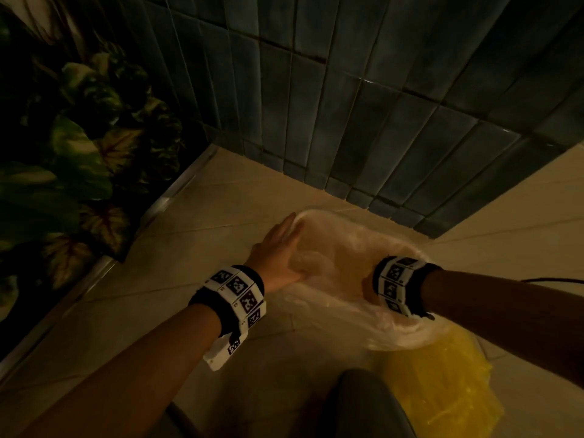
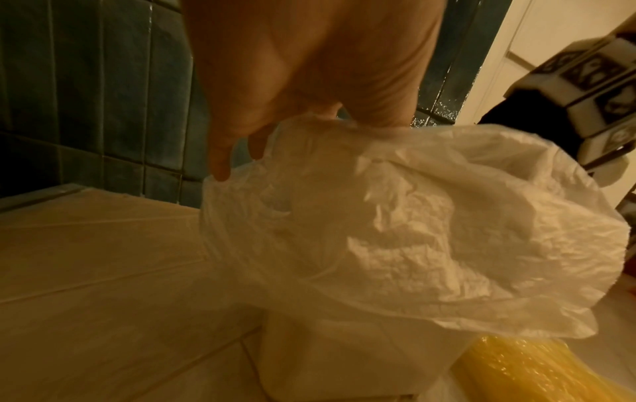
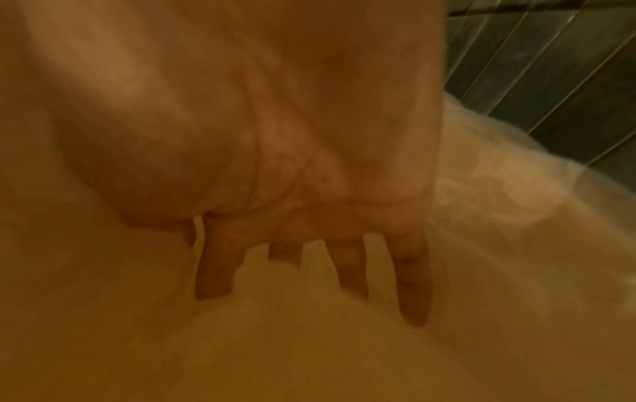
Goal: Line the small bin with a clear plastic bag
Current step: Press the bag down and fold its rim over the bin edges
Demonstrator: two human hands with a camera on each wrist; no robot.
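Note:
A small pale bin stands on the floor near a tiled wall corner. A clear plastic bag is draped over its mouth, with the crinkled edge hanging over the rim. My left hand lies with straight fingers along the bin's left rim, on the bag's edge; in the left wrist view the fingers point down at that edge, and some are hidden behind the plastic. My right hand is down inside the bag, fingers straight and spread against the plastic. In the head view only its wrist shows.
A crumpled yellow plastic bag lies on the beige floor tiles just right of and in front of the bin. Dark green wall tiles stand close behind it. Leafy plants fill the left side behind a metal strip. A dark rounded shape sits at the bottom edge.

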